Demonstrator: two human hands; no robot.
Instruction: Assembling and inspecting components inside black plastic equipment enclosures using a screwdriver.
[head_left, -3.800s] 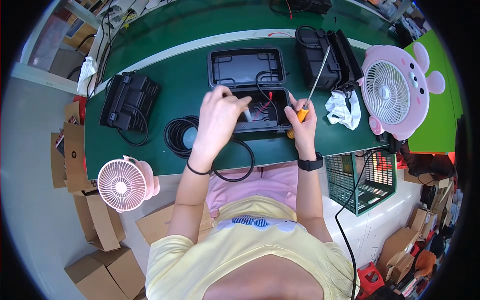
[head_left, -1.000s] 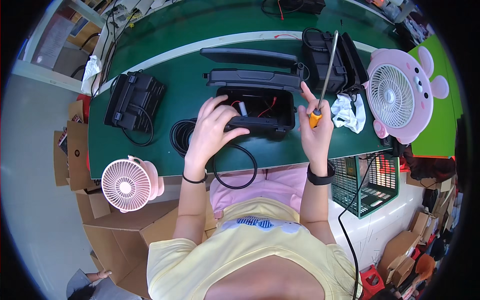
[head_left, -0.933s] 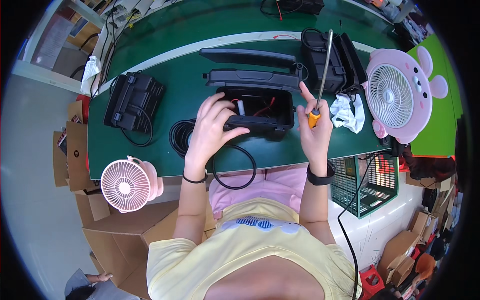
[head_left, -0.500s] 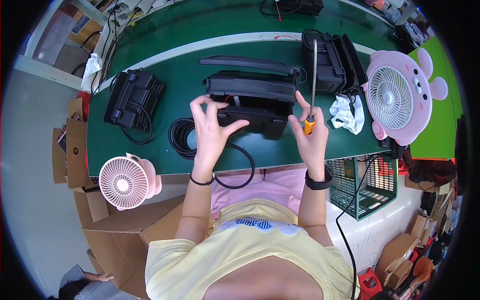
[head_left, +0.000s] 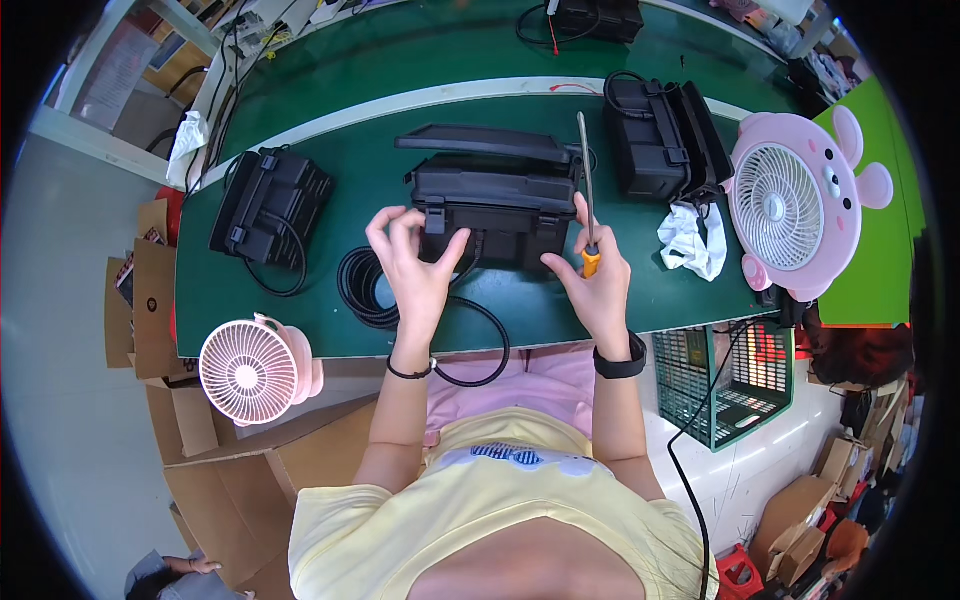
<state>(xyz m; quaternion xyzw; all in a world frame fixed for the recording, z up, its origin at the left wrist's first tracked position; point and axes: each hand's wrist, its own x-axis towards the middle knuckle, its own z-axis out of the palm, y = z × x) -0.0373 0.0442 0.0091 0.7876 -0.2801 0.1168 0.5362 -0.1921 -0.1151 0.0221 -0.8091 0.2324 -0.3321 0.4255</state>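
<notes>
In front of me on the green table stands a black plastic box [head_left: 500, 190], its lid down on the base and a flat black panel [head_left: 490, 140] tilted up behind it. My left hand [head_left: 415, 270] grips the box at its left front, the fingers curled at the left latch and the thumb against the front wall. A screwdriver [head_left: 591, 262] with a yellow handle is held in my right hand [head_left: 600, 285], its shaft pointing up and away. The thumb and index finger of that hand also touch the box's right end. A coiled black cable [head_left: 362, 290] lies by my left wrist.
Similar black boxes stand at left [head_left: 270, 205] and right [head_left: 660, 140]. A pink fan [head_left: 785, 205] and a crumpled white cloth [head_left: 692, 240] are at right. Near the left table edge is a small pink fan [head_left: 250, 370]. A green crate [head_left: 710, 400] and cardboard boxes [head_left: 230, 500] sit below.
The box's lid has come down onto the base, closing the gap that showed wires inside. My right hand and the screwdriver have shifted left with the box's right end.
</notes>
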